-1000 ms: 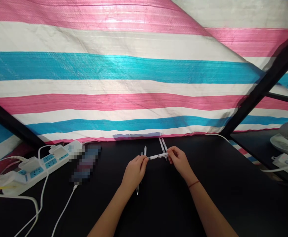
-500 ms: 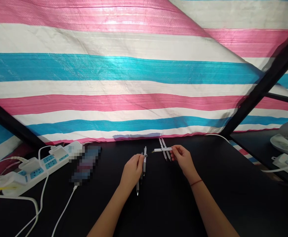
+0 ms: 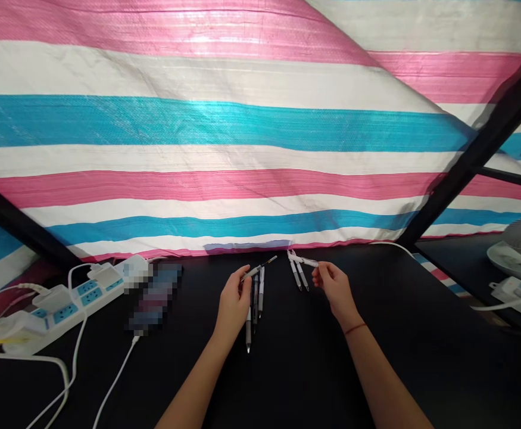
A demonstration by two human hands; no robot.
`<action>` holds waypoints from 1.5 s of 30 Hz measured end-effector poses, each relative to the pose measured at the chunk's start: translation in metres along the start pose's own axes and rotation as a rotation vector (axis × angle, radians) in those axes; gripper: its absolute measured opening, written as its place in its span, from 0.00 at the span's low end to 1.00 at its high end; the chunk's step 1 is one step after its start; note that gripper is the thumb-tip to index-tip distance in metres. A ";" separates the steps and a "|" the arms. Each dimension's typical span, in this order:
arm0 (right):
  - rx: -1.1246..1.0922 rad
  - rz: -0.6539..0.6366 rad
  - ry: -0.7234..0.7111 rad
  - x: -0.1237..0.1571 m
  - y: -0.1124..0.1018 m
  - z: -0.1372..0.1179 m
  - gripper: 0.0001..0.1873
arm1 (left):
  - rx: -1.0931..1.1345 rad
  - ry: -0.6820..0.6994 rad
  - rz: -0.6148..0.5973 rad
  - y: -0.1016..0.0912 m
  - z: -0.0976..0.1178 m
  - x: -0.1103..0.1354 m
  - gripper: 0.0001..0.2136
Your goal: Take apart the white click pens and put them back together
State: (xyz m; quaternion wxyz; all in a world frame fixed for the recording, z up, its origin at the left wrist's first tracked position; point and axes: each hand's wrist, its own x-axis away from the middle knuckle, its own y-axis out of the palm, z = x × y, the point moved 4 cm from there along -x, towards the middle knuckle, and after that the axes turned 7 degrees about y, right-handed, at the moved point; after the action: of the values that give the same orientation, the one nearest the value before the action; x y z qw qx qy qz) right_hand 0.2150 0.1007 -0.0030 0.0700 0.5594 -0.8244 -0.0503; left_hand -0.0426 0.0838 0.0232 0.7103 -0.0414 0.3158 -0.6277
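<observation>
Pink, white and blue striped tarp [image 3: 206,125] behind black table [image 3: 421,369]. White power strip [image 3: 77,304] at left, pixelated object [image 3: 155,295] just beside it. Left hand [image 3: 233,310] closed on a white pen [image 3: 259,270], tip up-right. Right hand [image 3: 335,289] pinches second pen [image 3: 307,261] by one end, over pen pair [image 3: 299,275] near far table edge. Three pens [image 3: 255,304] lie beside left hand. Barrel print too small to read.
</observation>
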 end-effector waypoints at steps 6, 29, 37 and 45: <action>-0.066 -0.046 0.026 0.000 0.000 -0.004 0.21 | 0.062 -0.069 0.030 -0.003 -0.001 0.001 0.15; 0.032 -0.143 -0.064 0.010 0.018 -0.004 0.19 | 0.138 -0.057 -0.086 0.009 0.008 0.006 0.17; 0.135 -0.174 -0.091 0.013 0.019 -0.009 0.19 | 0.168 -0.082 -0.094 0.011 0.006 0.007 0.17; 0.214 -0.198 -0.136 0.016 0.021 -0.015 0.21 | 0.168 -0.085 -0.102 0.013 0.003 0.007 0.16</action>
State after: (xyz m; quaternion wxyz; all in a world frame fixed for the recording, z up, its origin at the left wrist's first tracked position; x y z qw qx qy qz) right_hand 0.1929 0.0932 0.0166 -0.0515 0.6376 -0.7686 -0.0065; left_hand -0.0296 0.0791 0.0171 0.6914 -0.0244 0.2290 -0.6848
